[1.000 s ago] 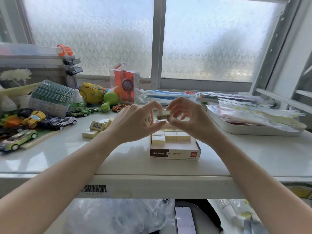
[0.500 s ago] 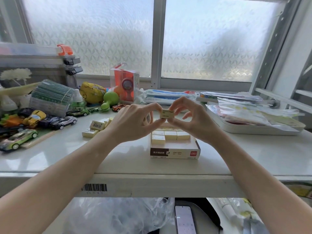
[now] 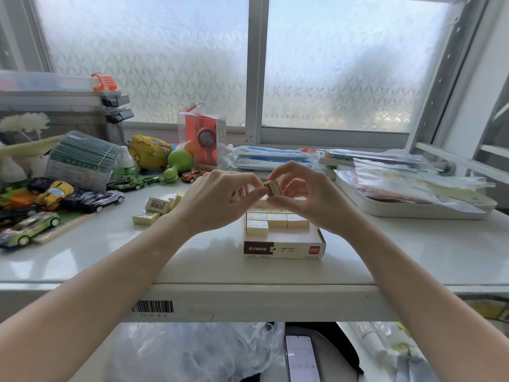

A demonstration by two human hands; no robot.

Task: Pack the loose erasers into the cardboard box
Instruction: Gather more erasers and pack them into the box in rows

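I see both hands raised together at the centre of the frame, just above the cardboard box [image 3: 283,245]. My right hand [image 3: 311,198] pinches one eraser [image 3: 272,188] between thumb and fingertips, tilted on edge. My left hand [image 3: 217,201] is curled closed around a second eraser [image 3: 241,192], whose barcoded end shows between the fingers; its fingertip touches the eraser held by the right hand.

The box sits open on the white table [image 3: 165,255], below the hands and slightly right of centre, with a dark label on its front wall. Inside it, rows of packed erasers [image 3: 276,220] lie side by side; the far rows are hidden behind my hands. The near row is only partly filled.

To the left of centre, a small cluster of loose erasers [image 3: 154,209] rests on the table, well apart from the box. One of them shows a barcode and leans on the others.

Further left, toy cars [image 3: 102,199] crowd the table edge, with a green bottle [image 3: 125,166] and a stack of green-edged packets [image 3: 82,158] behind them. A clear box holding an orange toy [image 3: 202,136] stands at the window sill, above the hands. At the right of the frame, a white tray [image 3: 399,208] holds plastic sleeves. A phone [image 3: 301,358] shows at the bottom, under the table edge.
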